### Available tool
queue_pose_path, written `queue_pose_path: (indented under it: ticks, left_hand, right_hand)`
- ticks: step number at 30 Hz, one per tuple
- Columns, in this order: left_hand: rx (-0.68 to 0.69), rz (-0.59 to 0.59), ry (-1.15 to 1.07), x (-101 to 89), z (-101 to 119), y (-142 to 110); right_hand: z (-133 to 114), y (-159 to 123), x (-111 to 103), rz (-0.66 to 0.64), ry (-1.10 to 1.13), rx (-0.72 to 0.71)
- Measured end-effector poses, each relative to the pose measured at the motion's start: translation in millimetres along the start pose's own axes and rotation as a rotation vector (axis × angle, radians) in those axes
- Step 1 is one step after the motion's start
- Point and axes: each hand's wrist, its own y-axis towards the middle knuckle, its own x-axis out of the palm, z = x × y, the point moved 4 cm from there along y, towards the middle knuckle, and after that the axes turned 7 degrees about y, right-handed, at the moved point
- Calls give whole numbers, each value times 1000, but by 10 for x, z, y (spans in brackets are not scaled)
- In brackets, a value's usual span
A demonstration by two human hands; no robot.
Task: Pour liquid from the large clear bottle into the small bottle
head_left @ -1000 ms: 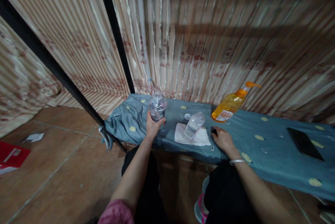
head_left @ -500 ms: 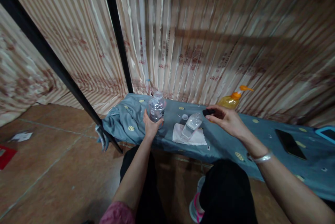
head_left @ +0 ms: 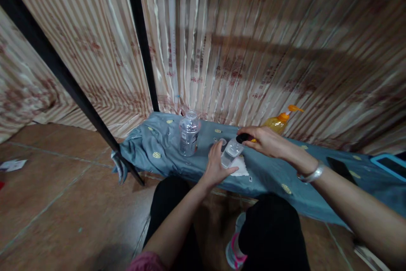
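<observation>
A small clear bottle (head_left: 234, 148) stands on the covered bench, a folded white cloth (head_left: 241, 166) under and beside it. My left hand (head_left: 215, 166) curves around its lower part, fingers on the far left side and thumb towards the front. A black cap (head_left: 243, 137) is pinched in my right hand (head_left: 265, 140), at the top of that bottle; whether it is seated on the neck I cannot tell. Behind my left fingers lies a small clear round lid (head_left: 223, 141), partly covered. Farther left, a larger clear plastic bottle (head_left: 189, 133) stands upright without a cap.
A yellow pump bottle (head_left: 276, 124) with an orange head stands behind my right hand. A dark phone (head_left: 341, 168) and a blue-framed device (head_left: 388, 166) lie to the right on the blue-grey cloth-covered bench (head_left: 269, 182). Black poles (head_left: 146, 51) rise at the left before a striped curtain.
My left hand has let go of the larger bottle and moved right to the small one. My right hand has brought the black cap left onto the small bottle's top.
</observation>
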Motion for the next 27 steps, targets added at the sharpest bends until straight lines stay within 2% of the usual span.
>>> queue_pose_path:
  ticks: [3,6,15,22,27]
  left_hand:
    - [-126,-61,-123,246,-35,116]
    - [-186,-45,-210,334,-48,141]
    - [-147,-50,-268,329,-43,91]
    - [-127,-54,-272,348,-59,91]
    - [-120,-42,-271,342,-66,94]
  right_hand:
    - [-17,50,-7,-65,-70,16]
    - [-25,87,-6,-106,-137,42]
    - [-51,136,31,-163,-326,165]
    - [-150,133,-67,-207,-279,104]
    - [-127,162,-68,-210,-335,171]
